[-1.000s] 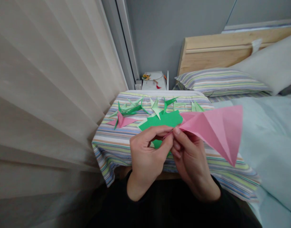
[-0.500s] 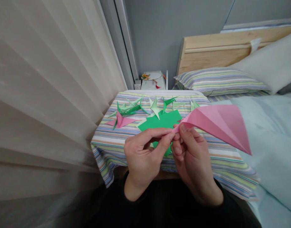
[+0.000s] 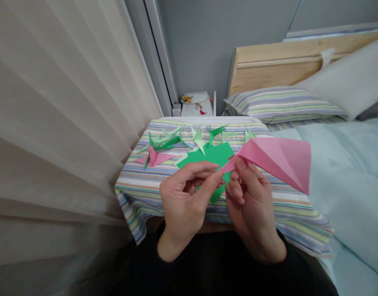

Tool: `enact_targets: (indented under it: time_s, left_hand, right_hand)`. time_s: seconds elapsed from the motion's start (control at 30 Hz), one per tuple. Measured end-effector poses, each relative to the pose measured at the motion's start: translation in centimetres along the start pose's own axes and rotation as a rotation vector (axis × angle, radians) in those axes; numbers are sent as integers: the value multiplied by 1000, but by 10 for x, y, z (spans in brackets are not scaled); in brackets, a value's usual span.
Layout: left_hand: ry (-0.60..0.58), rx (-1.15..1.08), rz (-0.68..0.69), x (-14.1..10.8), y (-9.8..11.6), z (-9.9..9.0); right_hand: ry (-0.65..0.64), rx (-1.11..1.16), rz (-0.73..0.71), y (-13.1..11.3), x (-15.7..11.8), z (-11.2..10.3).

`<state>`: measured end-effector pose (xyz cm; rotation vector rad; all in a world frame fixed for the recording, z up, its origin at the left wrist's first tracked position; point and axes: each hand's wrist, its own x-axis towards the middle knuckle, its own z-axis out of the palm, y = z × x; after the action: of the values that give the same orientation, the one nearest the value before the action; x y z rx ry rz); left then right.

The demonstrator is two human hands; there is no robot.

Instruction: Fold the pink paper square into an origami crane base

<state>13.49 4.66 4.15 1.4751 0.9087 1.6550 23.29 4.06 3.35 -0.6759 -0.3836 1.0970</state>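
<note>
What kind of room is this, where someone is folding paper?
It looks like a bedroom. There's a bed with a wooden headboard, a striped pillow and a pale blue duvet, and a pleated beige curtain hangs beside it.

Matt pink paper (image 3: 275, 162), striped cloth (image 3: 295, 213), wooden headboard (image 3: 278, 70)
</note>
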Motion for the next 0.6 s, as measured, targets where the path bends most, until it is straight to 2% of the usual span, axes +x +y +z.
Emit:
enact_targets:
  time_s: [0.3,0.43,0.6]
  left_hand:
    - [-31,52,49,-1,-6,-2]
    - [18,-66,-95,0,-5,2]
    - [-66,-282,-316,-2,-9,8]
  right_hand:
    - [-4,33,9,-3,3,-1]
    - [-3,34,6,-1,-1,3]
    - [-54,8,24,1,-6,6]
